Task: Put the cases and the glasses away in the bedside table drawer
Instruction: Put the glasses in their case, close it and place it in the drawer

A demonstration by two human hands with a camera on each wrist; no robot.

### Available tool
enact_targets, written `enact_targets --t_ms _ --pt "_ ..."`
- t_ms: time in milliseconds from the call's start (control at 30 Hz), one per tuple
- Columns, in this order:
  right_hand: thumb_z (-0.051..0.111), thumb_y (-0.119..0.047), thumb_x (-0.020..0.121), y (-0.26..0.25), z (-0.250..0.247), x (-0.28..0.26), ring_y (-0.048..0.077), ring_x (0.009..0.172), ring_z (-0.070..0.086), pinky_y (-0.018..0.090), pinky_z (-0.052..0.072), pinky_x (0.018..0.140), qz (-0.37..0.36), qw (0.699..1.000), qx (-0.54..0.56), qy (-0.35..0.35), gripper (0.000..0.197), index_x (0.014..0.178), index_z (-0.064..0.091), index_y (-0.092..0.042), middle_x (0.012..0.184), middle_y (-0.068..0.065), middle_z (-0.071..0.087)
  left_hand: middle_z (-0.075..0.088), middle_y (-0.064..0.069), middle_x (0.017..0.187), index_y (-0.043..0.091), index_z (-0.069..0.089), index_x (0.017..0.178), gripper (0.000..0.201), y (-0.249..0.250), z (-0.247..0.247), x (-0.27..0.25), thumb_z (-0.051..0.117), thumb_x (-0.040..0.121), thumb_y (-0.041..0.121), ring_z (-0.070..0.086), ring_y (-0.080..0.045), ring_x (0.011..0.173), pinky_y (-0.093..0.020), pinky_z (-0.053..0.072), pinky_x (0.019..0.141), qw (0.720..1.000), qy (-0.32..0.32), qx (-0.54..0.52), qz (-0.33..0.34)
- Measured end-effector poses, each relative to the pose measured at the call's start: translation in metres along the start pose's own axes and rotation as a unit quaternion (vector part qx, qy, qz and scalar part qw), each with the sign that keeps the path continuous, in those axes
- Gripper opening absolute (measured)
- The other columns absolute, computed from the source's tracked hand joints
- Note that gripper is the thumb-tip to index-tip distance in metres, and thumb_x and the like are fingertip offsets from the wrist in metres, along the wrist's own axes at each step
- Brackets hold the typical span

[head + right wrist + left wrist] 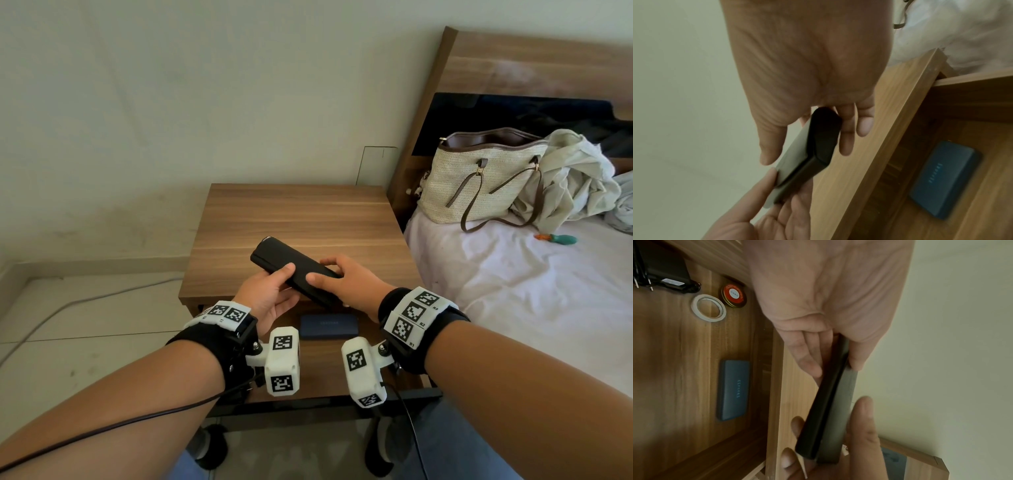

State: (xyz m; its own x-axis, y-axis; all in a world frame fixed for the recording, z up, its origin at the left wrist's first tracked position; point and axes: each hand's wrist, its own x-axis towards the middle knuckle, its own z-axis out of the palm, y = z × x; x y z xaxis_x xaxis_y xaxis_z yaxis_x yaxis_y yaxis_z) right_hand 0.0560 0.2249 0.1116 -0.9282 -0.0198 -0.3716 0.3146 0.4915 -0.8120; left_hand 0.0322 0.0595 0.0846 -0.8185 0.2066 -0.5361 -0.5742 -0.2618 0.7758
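A long black glasses case (291,267) (828,415) (813,152) is held in the air just above the front edge of the wooden bedside table (294,219). My left hand (274,291) pinches its near side between thumb and fingers. My right hand (339,281) grips its right end, thumb on top. Below them the drawer (329,356) stands pulled out, and a blue case (329,325) (733,389) (945,178) lies flat inside it. No glasses are in view.
In the drawer's left part lie a tape roll (708,307), a round red tin (734,295) and a black charger (663,269). A woven handbag (479,178) and crumpled cloth (575,178) sit on the bed (513,284) to the right. A cable (85,301) runs along the floor.
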Motion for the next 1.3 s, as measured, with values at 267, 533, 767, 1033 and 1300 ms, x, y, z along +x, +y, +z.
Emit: enact_targets --t_ms 267,533,767,1033,1300 --pt "0.059 -0.028 0.092 0.01 -0.001 0.006 0.02 0.086 0.064 0.031 0.049 0.069 0.067 0.992 0.1 -0.023 0.04 0.13 0.05 -0.022 0.112 0.012 0.068 0.07 -0.004 0.103 0.02 0.06 0.107 0.012 0.001 -0.002 0.0 0.059 0.095 0.019 0.065 -0.019 0.093 -0.029 0.051 0.079 1.0 0.007 -0.001 0.019" --pt "0.058 -0.02 0.093 0.018 -0.01 0.005 0.018 0.078 0.056 0.023 0.037 0.057 0.074 0.986 0.144 -0.027 0.039 0.131 0.052 -0.022 0.108 0.012 0.063 0.065 -0.001 0.101 0.022 0.058 0.1 0.015 0.016 -0.011 0.004 0.064 0.091 0.031 0.063 -0.018 0.092 -0.031 0.051 0.075 0.997 0.065 -0.007 0.039" --pt "0.056 -0.011 0.093 0.025 -0.016 0.005 0.02 0.093 0.053 0.024 0.041 0.062 0.101 0.973 0.208 -0.015 0.036 0.127 0.058 -0.023 0.111 0.006 0.058 0.059 -0.001 0.097 0.022 0.055 0.092 0.012 0.015 -0.023 0.009 0.061 0.093 0.032 0.059 -0.018 0.086 -0.028 0.047 0.065 0.995 0.083 0.06 0.022" --pt "0.062 -0.004 0.089 0.048 -0.01 0.011 0.029 0.105 0.062 0.035 0.056 0.081 0.214 0.934 0.275 0.079 0.025 0.112 0.058 0.003 0.113 0.018 0.063 0.061 -0.006 0.103 0.018 0.053 0.101 0.011 -0.003 -0.032 0.01 0.059 0.095 0.025 0.061 -0.022 0.09 -0.031 0.052 0.069 0.986 0.078 0.135 -0.056" --pt "0.053 -0.003 0.094 0.077 -0.002 0.013 0.026 0.088 0.061 0.032 0.053 0.064 0.277 0.912 0.294 0.068 0.007 0.1 0.057 -0.002 0.101 0.015 0.06 0.056 -0.015 0.127 0.007 0.046 0.128 0.029 -0.028 -0.032 0.022 0.051 0.1 0.014 0.059 -0.031 0.115 -0.039 0.052 0.09 0.966 0.077 0.187 -0.159"
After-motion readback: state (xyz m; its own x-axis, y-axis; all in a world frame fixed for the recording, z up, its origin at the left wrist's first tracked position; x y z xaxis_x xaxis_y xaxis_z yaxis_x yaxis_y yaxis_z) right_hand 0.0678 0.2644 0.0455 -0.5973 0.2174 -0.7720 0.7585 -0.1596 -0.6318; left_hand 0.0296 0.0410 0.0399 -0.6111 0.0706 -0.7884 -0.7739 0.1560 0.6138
